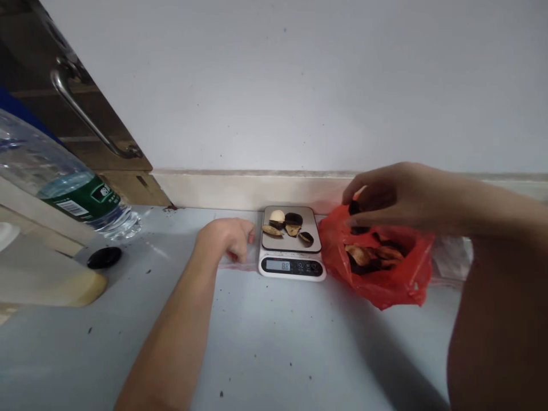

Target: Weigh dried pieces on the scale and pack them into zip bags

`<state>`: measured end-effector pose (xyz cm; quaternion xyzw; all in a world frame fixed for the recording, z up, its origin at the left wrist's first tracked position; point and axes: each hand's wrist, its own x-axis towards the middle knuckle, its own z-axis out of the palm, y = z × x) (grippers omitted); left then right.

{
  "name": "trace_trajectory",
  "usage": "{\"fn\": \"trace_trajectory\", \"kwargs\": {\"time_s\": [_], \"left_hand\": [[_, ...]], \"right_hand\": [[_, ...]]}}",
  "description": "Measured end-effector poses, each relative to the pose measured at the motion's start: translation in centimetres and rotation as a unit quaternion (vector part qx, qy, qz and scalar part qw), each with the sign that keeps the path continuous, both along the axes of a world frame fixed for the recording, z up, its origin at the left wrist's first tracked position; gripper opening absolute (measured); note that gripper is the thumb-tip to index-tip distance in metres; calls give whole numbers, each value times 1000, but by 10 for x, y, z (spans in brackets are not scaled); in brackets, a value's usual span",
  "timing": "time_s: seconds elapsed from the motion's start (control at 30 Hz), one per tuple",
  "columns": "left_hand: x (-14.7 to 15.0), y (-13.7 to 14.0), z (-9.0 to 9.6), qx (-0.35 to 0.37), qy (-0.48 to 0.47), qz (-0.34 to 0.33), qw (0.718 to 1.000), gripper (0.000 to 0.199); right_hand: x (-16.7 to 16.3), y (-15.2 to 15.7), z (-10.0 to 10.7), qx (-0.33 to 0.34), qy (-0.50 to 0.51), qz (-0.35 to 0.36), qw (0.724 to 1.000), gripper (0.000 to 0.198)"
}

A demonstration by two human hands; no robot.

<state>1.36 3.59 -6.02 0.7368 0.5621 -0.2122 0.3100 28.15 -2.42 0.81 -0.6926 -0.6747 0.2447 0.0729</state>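
Item: one white scale [269,273], on the surface [265,348] near the wall [299,85], display reading 8.8. On its plate we count several dark and pale dried slices [293,219].
Item: one red bag [385,292], open, just right of the scale, more slices inside.
Our right hand [356,206], over the bag, has its grip pinching a dark piece [354,208]; hand and forearm hide part of the bag and cross before a clear plastic sheet [454,257].
Our left hand [246,242] lies just left of the scale, fingers curled; whether its grip is pressed together we cannot tell.
Far left: a tilted-looking water bottle [81,188], a black lid [104,257], a whitish container [47,279], a metal handle [88,117].
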Motion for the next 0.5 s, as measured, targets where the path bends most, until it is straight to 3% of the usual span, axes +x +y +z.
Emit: {"fn": "trace_trajectory", "kwargs": {"time_s": [0.13,0.23,0.33,0.5], "left_hand": [[2,-1,1,-16,-7,-9,1000,52],[3,-1,0,-13,-1,-14,1000,57],[5,-1,-2,0,2,-18,1000,56],[5,0,-1,-1,2,-25,1000,57]], "right_hand": [[16,0,-7,-77,-11,62,995,11],[20,4,-13,-94,-57,52,993,18],[22,7,-15,-85,-62,43,994,17],[16,3,-5,-24,28,56,998,13]]}}
